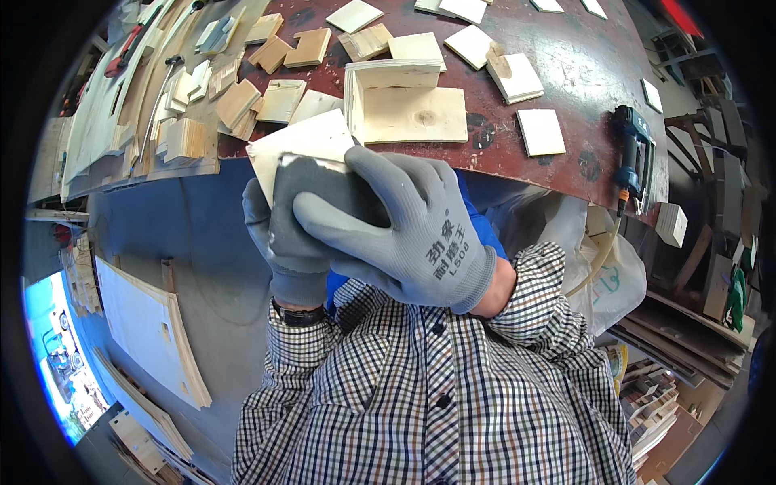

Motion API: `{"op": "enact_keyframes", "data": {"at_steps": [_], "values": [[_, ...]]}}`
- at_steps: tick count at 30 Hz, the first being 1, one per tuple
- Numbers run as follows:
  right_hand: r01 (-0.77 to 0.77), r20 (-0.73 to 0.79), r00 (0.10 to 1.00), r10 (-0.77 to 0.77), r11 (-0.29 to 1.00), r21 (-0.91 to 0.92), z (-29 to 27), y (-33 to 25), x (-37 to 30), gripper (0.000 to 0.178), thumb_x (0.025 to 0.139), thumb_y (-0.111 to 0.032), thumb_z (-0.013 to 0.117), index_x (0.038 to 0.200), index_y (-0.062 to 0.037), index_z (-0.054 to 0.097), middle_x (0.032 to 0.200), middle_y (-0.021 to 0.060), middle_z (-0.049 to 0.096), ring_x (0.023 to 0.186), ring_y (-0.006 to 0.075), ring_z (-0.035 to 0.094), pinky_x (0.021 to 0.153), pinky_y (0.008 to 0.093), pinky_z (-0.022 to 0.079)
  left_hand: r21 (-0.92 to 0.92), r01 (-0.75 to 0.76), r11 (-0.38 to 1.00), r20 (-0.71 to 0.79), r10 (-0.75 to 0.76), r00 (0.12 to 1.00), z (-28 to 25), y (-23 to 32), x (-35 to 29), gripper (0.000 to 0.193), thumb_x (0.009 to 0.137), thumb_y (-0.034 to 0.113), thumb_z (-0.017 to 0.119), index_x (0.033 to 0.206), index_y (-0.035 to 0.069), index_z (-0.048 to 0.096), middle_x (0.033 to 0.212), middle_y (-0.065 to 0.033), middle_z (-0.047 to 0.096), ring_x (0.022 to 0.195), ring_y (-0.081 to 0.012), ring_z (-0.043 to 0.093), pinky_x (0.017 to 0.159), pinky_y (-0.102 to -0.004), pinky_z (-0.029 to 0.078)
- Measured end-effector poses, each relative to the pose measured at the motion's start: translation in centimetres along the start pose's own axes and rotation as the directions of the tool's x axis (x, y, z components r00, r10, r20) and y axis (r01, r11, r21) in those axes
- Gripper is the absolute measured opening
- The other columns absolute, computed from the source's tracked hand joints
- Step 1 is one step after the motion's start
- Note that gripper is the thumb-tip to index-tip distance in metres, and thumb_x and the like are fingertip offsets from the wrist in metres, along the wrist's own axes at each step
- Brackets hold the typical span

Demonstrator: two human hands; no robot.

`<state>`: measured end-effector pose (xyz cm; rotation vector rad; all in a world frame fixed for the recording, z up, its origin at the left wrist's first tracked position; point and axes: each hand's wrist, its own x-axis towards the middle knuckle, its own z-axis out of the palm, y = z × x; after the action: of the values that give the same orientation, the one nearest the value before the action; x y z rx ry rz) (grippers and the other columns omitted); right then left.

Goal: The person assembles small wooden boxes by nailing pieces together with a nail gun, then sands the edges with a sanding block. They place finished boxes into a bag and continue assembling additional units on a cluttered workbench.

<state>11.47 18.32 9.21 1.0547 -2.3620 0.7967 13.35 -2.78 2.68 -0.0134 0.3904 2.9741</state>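
Observation:
A pale square wooden piece (303, 137) is held up in front of my chest, near the table's front edge. My left hand (260, 226), in a grey glove, is closed round it from behind; most of its fingers are hidden. Over the piece lies a dark grey block (311, 194), which looks like a sanding sponge, with pale dust along its edges. My right hand (412, 218), gloved too, grips this block, its thumb across the near face and its fingers over the upper edge. The block hides the lower part of the piece.
An L-shaped wooden assembly (416, 113) stands on the dark red table (582, 81). Loose wooden squares (540, 132) and notched pieces (309, 47) lie around it. At the right edge is a power tool (630, 149) with a hose. Wooden boards (153, 323) lean at lower left.

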Motion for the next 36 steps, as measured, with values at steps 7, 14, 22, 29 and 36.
{"op": "enact_keyframes", "data": {"at_steps": [7, 14, 22, 29, 36], "values": [[-0.194, -0.196, 0.962, 0.192, 0.981, 0.01, 1.0, 7.9, 1.4, 0.059, 0.101, -0.038, 0.069, 0.152, -0.0108, 0.058, 0.132, 0.0228, 0.058, 0.107, 0.0345, 0.062, 0.092, 0.0472, 0.052, -0.23, 0.143, 0.963, -0.037, -0.156, 0.987, 0.8, -1.7, 0.1, 0.074, 0.108, 0.056, 0.043, 0.164, 0.007, 0.041, 0.164, -0.0202, 0.048, 0.146, -0.0424, 0.05, 0.123, -0.0627, 0.036], [-0.07, -0.095, 0.993, 0.067, 0.997, -0.021, -1.7, 3.3, 1.8, 0.063, 0.098, -0.051, 0.07, 0.152, -0.0202, 0.061, 0.139, 0.0213, 0.058, 0.116, 0.0362, 0.06, 0.1, 0.0479, 0.047, -0.236, 0.099, 0.967, -0.089, -0.123, 0.988, 2.9, -2.6, 1.1, 0.066, 0.106, 0.052, 0.049, 0.151, 0.004, 0.054, 0.147, -0.0196, 0.061, 0.136, -0.0371, 0.06, 0.114, -0.0537, 0.049], [-0.122, -0.02, 0.992, 0.121, 0.991, -0.051, 0.1, 4.4, 1.3, 0.063, 0.099, -0.051, 0.068, 0.151, -0.0161, 0.061, 0.135, 0.0219, 0.059, 0.112, 0.0376, 0.062, 0.098, 0.0494, 0.049, -0.045, 0.122, 0.991, -0.257, -0.13, 0.958, 2.6, -1.7, 1.1, 0.069, 0.107, 0.052, 0.046, 0.159, 0.007, 0.047, 0.158, -0.019, 0.054, 0.143, -0.0392, 0.054, 0.121, -0.0585, 0.041], [-0.171, -0.11, 0.978, 0.179, 0.983, 0.073, -1.6, 6.2, 2.5, 0.066, 0.098, -0.039, 0.071, 0.153, -0.0061, 0.056, 0.135, 0.0234, 0.059, 0.113, 0.039, 0.061, 0.099, 0.0503, 0.049, -0.179, 0.162, 0.97, -0.112, -0.184, 0.977, 3.2, -1.9, 0.7, 0.071, 0.11, 0.058, 0.037, 0.16, 0.009, 0.045, 0.152, -0.0177, 0.057, 0.13, -0.0402, 0.061, 0.106, -0.0601, 0.051], [-0.034, 0.216, 0.976, 0.024, 0.998, 0.045, -2.4, 2.5, -0.1, 0.066, 0.097, -0.061, 0.065, 0.152, -0.0251, 0.061, 0.145, 0.0186, 0.056, 0.118, 0.0313, 0.06, 0.098, 0.0461, 0.047, -0.158, 0.099, 0.982, -0.234, -0.135, 0.963, 2.6, -1.2, 0.9, 0.073, 0.108, 0.055, 0.045, 0.161, 0.003, 0.044, 0.16, -0.0223, 0.051, 0.146, -0.0402, 0.051, 0.124, -0.0594, 0.037]]}}
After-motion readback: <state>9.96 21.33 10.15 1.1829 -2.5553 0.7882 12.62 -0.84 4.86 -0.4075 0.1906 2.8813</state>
